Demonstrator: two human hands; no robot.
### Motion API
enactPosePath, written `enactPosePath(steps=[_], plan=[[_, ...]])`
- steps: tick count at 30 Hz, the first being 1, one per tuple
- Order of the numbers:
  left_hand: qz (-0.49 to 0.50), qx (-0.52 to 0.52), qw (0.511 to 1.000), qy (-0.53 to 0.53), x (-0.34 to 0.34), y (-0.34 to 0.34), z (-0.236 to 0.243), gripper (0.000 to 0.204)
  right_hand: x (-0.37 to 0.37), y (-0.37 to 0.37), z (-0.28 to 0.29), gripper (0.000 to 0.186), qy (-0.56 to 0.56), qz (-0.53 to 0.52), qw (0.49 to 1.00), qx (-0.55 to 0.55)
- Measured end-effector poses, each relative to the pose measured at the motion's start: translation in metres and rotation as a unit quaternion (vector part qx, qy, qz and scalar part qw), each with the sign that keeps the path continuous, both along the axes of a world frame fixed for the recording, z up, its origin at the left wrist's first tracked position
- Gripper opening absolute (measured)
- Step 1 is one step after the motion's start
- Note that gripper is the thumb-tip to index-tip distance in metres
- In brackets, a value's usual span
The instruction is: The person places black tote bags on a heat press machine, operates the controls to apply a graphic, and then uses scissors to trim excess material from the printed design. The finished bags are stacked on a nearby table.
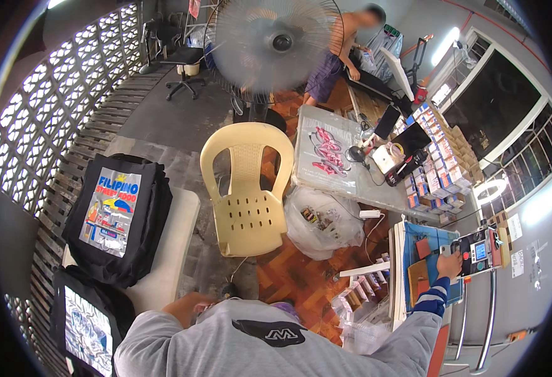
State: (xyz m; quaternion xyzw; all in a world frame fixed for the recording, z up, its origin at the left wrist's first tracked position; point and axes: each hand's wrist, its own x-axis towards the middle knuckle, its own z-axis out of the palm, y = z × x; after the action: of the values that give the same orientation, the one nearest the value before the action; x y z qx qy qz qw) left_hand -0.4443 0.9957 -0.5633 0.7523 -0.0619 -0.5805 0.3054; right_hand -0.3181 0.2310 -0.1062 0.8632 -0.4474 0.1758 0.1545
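Note:
My right hand (pixel 450 265) reaches out to the right, against the near edge of a black control box (pixel 477 252) with a lit blue display. Its fingers look curled; what they hold is too small to make out. A small grey object (pixel 444 250) shows just beyond the hand. Below lies a blue work surface (pixel 436 235) with brown and reddish flat pieces (pixel 419 276) on it. My left hand (pixel 205 304) is low by my body, near the white table, its fingers mostly hidden.
Printed black bags (pixel 115 217) are piled on a white table (pixel 185 229) at left. Ahead stand a cream plastic chair (pixel 248 188) and a spinning fan (pixel 275 44). A filled plastic bag (pixel 323 223) sits beside a cluttered table (pixel 367 182). Another person (pixel 339 56) bends at the back.

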Motion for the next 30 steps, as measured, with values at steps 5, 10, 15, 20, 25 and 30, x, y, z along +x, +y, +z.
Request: enactPosePath(steps=[5,10,15,20,25,30], plan=[[-0.01,0.025,0.999,-0.026,0.014,-0.004,0.002,0.042,-0.012,-0.025,-0.015,0.065,-0.054,0.043,0.996,-0.063],[-0.052,0.05,0.997,-0.04,0.017,-0.026,0.002,0.041,-0.012,-0.002,-0.013,0.061,-0.064,0.073,0.993,-0.065],[-0.153,0.043,0.983,-0.094,0.061,-0.094,-0.008,0.041,-0.025,-0.001,-0.013,0.059,-0.123,0.117,0.981,-0.095],[-0.327,0.072,0.923,-0.189,0.127,-0.176,-0.029,0.04,-0.029,-0.008,-0.015,0.06,-0.146,0.184,0.969,-0.081],[-0.479,0.098,0.837,-0.246,0.182,-0.271,-0.033,0.039,-0.036,-0.005,-0.006,0.066,-0.144,0.232,0.96,-0.057],[-0.347,-0.005,0.908,-0.235,0.183,-0.356,-0.014,0.038,-0.047,-0.02,-0.008,0.074,-0.134,0.242,0.959,-0.066]])
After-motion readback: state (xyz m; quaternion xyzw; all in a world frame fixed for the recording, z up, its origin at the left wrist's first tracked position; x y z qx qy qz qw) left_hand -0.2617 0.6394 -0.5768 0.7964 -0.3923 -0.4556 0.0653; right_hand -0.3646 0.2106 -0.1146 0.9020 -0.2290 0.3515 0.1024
